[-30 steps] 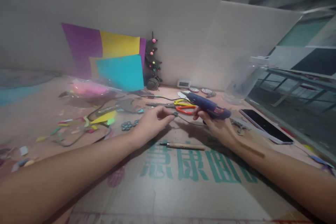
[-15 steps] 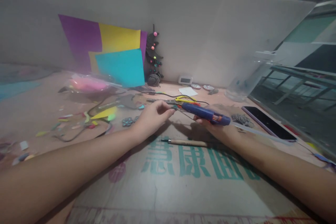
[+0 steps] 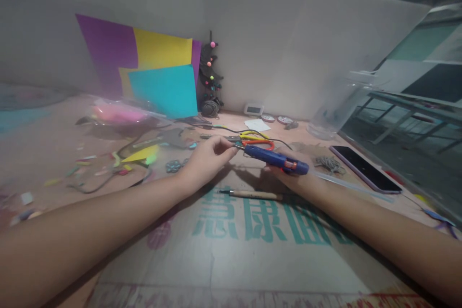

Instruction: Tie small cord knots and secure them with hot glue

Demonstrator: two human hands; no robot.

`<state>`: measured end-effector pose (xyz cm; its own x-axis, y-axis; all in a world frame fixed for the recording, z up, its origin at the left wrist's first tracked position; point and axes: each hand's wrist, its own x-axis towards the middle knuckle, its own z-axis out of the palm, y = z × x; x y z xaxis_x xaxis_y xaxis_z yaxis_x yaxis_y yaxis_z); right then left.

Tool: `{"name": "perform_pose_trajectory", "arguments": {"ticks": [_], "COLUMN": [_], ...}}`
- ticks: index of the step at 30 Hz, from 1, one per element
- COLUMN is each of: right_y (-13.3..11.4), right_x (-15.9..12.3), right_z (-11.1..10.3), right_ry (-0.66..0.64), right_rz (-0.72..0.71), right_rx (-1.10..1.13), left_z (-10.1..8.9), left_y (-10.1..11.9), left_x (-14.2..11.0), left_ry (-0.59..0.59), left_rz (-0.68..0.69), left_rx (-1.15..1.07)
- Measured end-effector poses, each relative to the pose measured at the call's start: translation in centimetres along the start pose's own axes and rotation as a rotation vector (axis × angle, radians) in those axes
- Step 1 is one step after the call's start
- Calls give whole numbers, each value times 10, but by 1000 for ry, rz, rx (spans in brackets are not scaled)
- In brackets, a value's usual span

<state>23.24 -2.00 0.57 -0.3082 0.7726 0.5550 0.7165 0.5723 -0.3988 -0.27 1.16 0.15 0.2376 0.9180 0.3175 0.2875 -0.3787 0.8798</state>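
Pale and plain, a wall (image 3: pixel 260 33) stands behind the pink table (image 3: pixel 285 133). Purple paper (image 3: pixel 108 43), yellow paper (image 3: pixel 162 53) and blue paper (image 3: pixel 166 91) lean on it, next to a dark little tree (image 3: pixel 208 72) with bright balls. The left hand (image 3: pixel 204 162) has its thumb and finger pinched on a tiny green bit (image 3: pixel 238 144), up over the table. The right hand (image 3: pixel 296 179) holds a blue glue gun (image 3: pixel 276 159), and its thin tip points at the green bit, so close that I cannot tell if they touch. Most of the right fingers are hidden by the gun, so I cannot tell just how they bend. Under the hands, a tool with a wood handle (image 3: pixel 254 195) lies by big green letters (image 3: pixel 265 219). Yellow handles (image 3: pixel 253 135) and red handles (image 3: pixel 269 144) lie behind the gun. To the right are gray string (image 3: pixel 329 163) and a phone (image 3: pixel 364 168). Blue-green beads (image 3: pixel 175 166) and colored scraps (image 3: pixel 124 169) lie to the left.
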Motion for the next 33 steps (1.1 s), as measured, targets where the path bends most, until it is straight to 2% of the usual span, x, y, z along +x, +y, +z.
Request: {"name": "perform_pose_trajectory", "arguments": {"ticks": [8,13,20,33], "right_y": [1,0,-5,-1], "right_x": [-2,1,2,0], "right_z": [0,0,-2,1], "right_ry": [132,80,4,18], "right_rz": [-4,-33,22,46], "right_rx": [-56,-32,-4,-10], "left_z": [1,0,0,0], "left_y": [-2,-1,0,1], "left_x": [1,1,0,0], "left_ry": [-2,-7,-8,-10], "left_rz": [-9,-16,-7,-6], "left_rx": [-18,-11,-22,-14]}}
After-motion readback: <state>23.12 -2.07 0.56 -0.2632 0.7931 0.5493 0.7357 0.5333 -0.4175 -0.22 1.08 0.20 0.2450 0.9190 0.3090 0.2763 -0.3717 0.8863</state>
